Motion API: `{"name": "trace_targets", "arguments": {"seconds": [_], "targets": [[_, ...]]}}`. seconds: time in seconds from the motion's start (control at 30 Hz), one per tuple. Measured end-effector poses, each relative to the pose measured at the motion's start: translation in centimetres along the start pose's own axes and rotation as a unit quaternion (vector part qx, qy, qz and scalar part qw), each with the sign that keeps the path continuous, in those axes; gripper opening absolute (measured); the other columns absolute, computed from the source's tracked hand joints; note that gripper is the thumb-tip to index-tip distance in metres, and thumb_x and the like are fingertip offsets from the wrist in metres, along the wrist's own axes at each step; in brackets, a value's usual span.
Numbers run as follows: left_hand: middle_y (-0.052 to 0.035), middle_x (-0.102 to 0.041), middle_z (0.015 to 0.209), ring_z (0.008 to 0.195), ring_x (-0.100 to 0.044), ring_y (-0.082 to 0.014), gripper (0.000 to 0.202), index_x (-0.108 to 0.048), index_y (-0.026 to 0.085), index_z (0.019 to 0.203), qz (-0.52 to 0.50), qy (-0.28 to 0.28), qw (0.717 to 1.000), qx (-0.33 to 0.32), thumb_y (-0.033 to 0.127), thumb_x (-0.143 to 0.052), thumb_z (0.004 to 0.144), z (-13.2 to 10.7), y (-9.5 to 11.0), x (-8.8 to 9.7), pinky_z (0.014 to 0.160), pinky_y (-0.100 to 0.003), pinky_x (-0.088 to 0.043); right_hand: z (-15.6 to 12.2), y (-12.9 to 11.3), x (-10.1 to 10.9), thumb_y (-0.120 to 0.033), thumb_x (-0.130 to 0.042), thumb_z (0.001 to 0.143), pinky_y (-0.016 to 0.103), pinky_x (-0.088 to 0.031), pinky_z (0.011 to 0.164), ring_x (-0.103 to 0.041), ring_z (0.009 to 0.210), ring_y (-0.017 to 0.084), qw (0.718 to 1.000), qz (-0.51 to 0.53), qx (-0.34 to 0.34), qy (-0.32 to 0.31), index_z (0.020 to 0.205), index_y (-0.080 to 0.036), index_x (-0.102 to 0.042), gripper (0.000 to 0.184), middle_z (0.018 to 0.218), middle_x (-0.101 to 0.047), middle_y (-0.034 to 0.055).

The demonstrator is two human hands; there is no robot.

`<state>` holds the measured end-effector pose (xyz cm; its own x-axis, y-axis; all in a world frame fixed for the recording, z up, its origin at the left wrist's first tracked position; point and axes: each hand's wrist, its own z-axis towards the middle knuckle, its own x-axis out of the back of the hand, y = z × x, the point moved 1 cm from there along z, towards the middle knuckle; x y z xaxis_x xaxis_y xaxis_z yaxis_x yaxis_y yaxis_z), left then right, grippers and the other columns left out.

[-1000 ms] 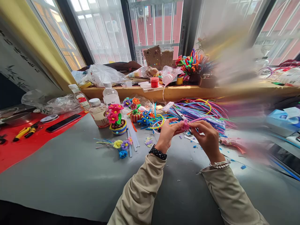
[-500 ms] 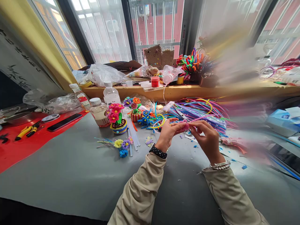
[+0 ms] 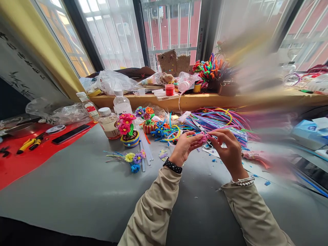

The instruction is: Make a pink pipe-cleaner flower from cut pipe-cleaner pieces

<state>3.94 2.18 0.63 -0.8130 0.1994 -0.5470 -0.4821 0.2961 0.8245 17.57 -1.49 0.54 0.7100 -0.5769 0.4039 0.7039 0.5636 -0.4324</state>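
A small pink pipe-cleaner flower [image 3: 204, 137] is held up over the table between both hands. My left hand [image 3: 186, 146] pinches it from the left, a dark dotted watch band on the wrist. From the right, the fingertips of my right hand [image 3: 228, 148] close on its edge; beaded bracelets circle that wrist. A pink pipe cleaner seems to run from the flower toward the back right. Just behind the fingers lie scissors [image 3: 200, 126], partly covered. Beyond them spreads a heap of coloured pipe cleaners [image 3: 217, 119].
Left of my hands stand a pot of pink flowers [image 3: 127, 128] and a striped pot [image 3: 149, 128]. Loose flowers [image 3: 134, 159] lie beside clear glue sticks [image 3: 146, 150]. Bottles [image 3: 109, 123] stand behind. A phone [image 3: 71, 133] and pliers [image 3: 29, 142] rest on red cloth.
The pink flower has turned and shows more of its loops between the fingers. My right hand has shifted slightly to the right, and the scissors behind show more.
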Motion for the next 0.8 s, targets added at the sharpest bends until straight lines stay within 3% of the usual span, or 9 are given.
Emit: {"name": "trace_targets", "arguments": {"seconds": [0.13,0.4,0.8], "targets": [[-0.0029,-0.063,0.071,0.060,-0.061,-0.0104,0.037,-0.044,0.014,0.085,-0.004,-0.006,1.000,0.002,0.015,-0.069,0.058,0.1,-0.1,0.0,0.068,-0.025,-0.048,-0.1,-0.1,-0.1,-0.021,-0.051,0.078,0.026,-0.044,0.058,-0.053,0.068,0.014,1.000,0.003,0.013,-0.008,0.087,-0.024,-0.061,0.014,0.084,-0.057,0.0038],[-0.0039,-0.064,0.071,0.062,-0.061,-0.0111,0.034,-0.045,0.014,0.084,0.010,0.009,1.000,-0.020,0.013,-0.068,0.059,-0.3,0.1,-0.2,0.070,-0.028,-0.048,-0.2,0.2,-0.4,-0.031,-0.053,0.075,0.026,-0.045,0.054,-0.053,0.064,0.013,0.987,0.102,-0.125,-0.014,0.078,-0.019,-0.060,0.014,0.078,-0.058,0.0033],[-0.0053,-0.064,0.069,0.061,-0.061,-0.0127,0.031,-0.048,0.012,0.084,0.054,0.003,0.997,-0.047,0.019,-0.068,0.061,-0.3,0.1,-0.1,0.069,-0.030,-0.049,0.1,1.1,-0.8,-0.036,-0.057,0.071,0.022,-0.038,0.046,-0.047,0.052,0.010,0.956,0.207,-0.196,-0.063,0.070,-0.018,-0.060,0.019,0.063,-0.056,-0.0001]]}}
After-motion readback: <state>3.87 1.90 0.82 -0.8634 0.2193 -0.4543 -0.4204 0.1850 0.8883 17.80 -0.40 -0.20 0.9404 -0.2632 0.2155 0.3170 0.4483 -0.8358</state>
